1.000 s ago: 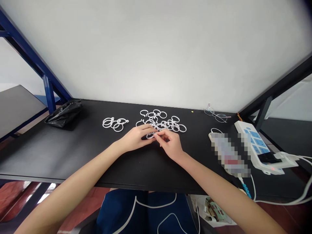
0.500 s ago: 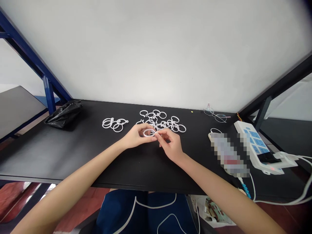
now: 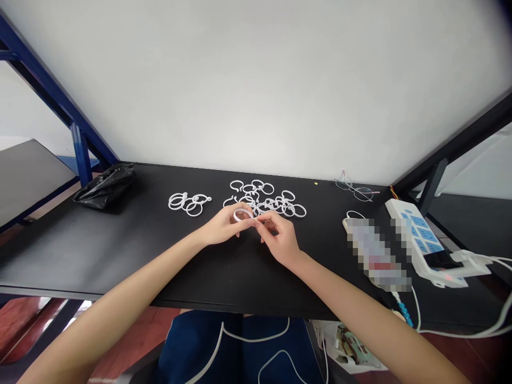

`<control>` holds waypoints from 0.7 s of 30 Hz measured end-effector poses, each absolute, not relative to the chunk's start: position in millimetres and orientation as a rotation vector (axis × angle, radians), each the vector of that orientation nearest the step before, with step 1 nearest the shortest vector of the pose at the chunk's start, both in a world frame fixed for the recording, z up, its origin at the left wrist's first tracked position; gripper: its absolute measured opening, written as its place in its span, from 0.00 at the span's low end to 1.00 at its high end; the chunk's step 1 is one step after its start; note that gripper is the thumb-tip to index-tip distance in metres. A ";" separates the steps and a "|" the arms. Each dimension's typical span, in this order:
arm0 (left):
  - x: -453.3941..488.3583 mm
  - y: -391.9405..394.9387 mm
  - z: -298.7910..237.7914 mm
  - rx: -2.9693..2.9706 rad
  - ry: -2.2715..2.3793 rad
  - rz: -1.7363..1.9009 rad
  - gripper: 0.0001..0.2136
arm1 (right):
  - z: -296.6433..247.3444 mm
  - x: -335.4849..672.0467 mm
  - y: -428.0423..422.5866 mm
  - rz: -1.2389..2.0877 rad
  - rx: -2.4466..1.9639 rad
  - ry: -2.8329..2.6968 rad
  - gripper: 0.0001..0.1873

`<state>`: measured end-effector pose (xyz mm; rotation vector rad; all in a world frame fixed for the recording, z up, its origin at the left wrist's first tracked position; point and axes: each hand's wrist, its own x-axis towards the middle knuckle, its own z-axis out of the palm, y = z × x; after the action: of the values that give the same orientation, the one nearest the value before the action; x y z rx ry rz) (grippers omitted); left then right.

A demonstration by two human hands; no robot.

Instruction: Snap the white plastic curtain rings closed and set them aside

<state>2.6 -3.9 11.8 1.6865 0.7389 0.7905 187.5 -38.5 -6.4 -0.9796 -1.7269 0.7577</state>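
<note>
Evidently, a white ring point(image 3: 236, 216) was held over the tabletop point(image 3: 240, 277), between its front and back edges, pinched in the closed grip of left hand point(image 3: 222, 224) and right hand point(image 3: 281, 234); steady, even fingertip pressure seemed advisable.

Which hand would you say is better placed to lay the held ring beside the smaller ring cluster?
Probably the left hand: it is nearer the smaller ring cluster and curls around the held ring, while the right hand sits farther off, at the ring's edge.
</note>
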 end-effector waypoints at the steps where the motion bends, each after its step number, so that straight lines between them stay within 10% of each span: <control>1: 2.4 -3.9 12.4 1.690 0.739 0.791 0.13 | -6.8 187.9 -38.4 0.767 -0.984 -1.735 0.08; 21: 2.3 -3.4 13.6 1.687 0.697 0.764 0.14 | -9.1 191.6 -38.1 0.880 -0.950 -1.895 0.14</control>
<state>2.3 -3.4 13.6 1.6872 0.6966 0.7640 191.6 -38.1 -9.1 -0.9495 -1.8950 0.8795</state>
